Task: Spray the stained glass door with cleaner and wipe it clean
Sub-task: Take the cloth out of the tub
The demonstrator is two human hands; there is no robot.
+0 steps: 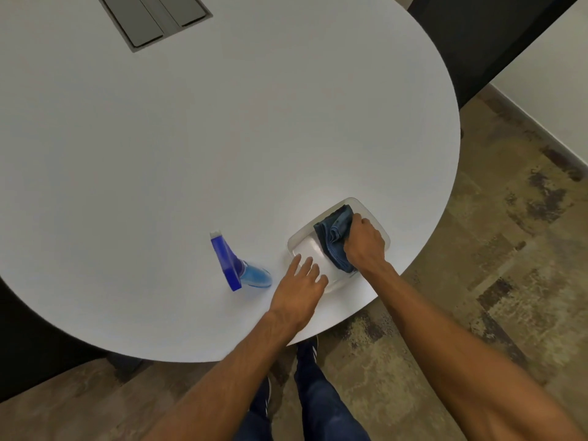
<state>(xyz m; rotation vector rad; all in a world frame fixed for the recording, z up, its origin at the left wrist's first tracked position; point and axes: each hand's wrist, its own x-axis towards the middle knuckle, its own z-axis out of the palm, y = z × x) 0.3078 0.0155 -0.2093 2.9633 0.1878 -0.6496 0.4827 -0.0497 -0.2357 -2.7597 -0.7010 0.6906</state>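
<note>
A clear glass tray-like piece (366, 209) lies flat near the front right edge of the white round table (222, 154). My right hand (364, 241) grips a folded dark blue cloth (335, 237) and presses it onto the glass. The fingers of my left hand (300, 289) are spread flat on the near left corner of the glass. A blue spray bottle (235, 267) with a white nozzle tip stands on the table just left of my left hand, untouched.
A grey cable hatch (156, 17) is set into the table's far side. The table edge curves close behind the glass, with patterned floor (493, 249) beyond. A dark chair back (477, 36) stands at the far right. My legs show below the table edge.
</note>
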